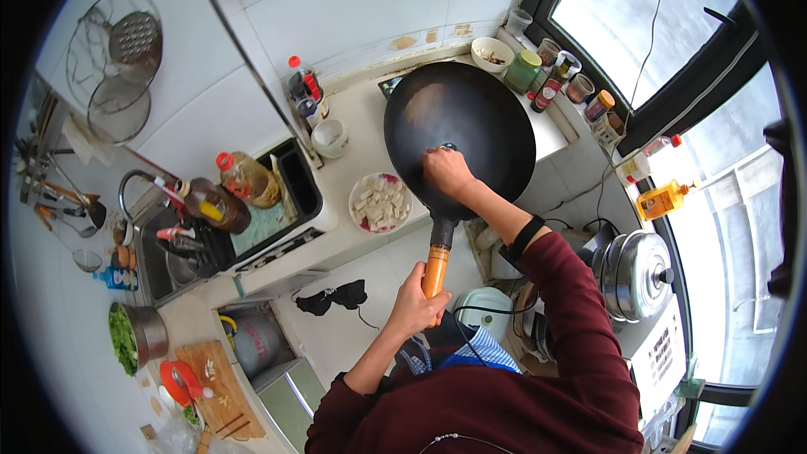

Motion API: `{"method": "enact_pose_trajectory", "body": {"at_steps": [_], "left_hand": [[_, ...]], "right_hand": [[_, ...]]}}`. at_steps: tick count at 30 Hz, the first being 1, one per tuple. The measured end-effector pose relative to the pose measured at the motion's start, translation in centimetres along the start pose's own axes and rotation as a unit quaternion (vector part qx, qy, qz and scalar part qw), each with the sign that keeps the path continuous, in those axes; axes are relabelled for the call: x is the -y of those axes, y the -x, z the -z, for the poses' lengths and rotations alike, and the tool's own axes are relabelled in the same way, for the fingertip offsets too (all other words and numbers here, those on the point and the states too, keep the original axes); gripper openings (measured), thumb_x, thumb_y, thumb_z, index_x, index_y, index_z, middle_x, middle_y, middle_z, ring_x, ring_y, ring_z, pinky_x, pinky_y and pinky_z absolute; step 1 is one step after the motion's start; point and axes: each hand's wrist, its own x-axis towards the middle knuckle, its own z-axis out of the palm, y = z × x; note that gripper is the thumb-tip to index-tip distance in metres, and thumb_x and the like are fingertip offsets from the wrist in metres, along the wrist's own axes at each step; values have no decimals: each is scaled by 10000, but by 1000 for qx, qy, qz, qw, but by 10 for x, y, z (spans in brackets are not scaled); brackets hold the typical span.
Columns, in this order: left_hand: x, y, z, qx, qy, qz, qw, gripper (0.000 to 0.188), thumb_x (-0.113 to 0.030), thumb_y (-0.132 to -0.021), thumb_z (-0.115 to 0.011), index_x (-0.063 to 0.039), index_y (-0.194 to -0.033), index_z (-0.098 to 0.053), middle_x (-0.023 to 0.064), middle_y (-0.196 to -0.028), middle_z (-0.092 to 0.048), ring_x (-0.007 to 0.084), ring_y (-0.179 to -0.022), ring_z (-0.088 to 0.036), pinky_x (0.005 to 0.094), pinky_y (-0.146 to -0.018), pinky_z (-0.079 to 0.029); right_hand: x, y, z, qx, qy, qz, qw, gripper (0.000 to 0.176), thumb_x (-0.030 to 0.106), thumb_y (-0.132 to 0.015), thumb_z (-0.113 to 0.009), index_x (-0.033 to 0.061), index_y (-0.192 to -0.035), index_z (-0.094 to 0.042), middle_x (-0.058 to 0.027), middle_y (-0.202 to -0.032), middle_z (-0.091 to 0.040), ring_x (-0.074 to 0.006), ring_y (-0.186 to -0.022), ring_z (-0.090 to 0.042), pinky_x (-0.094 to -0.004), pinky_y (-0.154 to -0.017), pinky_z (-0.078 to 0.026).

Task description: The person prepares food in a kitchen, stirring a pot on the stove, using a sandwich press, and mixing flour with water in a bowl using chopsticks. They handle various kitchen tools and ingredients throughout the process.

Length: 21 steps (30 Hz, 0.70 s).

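My left hand (414, 306) is wrapped around the wooden handle (435, 271) of a large dark wok (485, 113). The wok is over the counter, tilted or flat I cannot tell, with a lighter patch on its inner surface. Inside it my right hand (446, 170) is curled close to the metal. A small dark, greenish edge shows at the fingers, but what it belongs to is hidden. Left of the wok, a floral-rimmed plate (354, 214) bears pale cut cubes (381, 202) that look like tofu.
A white bowl (330, 138) and sauce bottles (307, 91) stand behind the plate. Jars (522, 70) line the right ledge by another bowl (492, 54). Far left are a sink (157, 246), a wooden cutting board (220, 384) and a metal pot of greens (148, 331). Stacked steel pots (633, 274) stand right.
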Motion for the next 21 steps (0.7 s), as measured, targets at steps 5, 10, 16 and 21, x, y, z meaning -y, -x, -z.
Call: {"method": "enact_pose_trajectory", "body": {"at_steps": [5,10,16,21], "left_hand": [[-21,-55,-7,3,6,-9,1000,354,-13,-861,-679,-13,-1118,-436,53,-753,-563,111,-505,-553,285,-441,-467],[-62,-122,-16,-9,16,-29,999,382,-18,-855,-687,-4,-1145,-438,54,-759,-565,113,-535,-565,294,-461,-466],[-104,-188,-29,-15,67,-21,997,395,-32,-863,-696,-10,-1159,-435,46,-776,-540,107,-570,-552,288,-475,-458],[-107,-217,-27,-16,118,-7,993,362,-4,-864,-683,-30,-1120,-429,46,-786,-528,111,-569,-552,292,-470,-460]], "right_hand": [[-49,-37,19,91,11,-127,988,157,185,-776,-724,56,-865,-739,-159,-900,-732,-344,-852,-720,-417,-769,-588],[-120,-41,97,-147,-380,-191,893,170,112,-814,-743,-16,-926,-741,-89,-805,-719,-155,-735,-685,-297,-710,-560],[-162,0,154,-243,-581,-211,748,141,108,-944,-660,-26,-968,-698,-65,-908,-693,-119,-820,-663,-246,-749,-544],[-174,34,139,-249,-628,-259,690,147,140,-951,-679,-5,-980,-686,-54,-910,-690,-126,-861,-671,-249,-767,-546]]}}
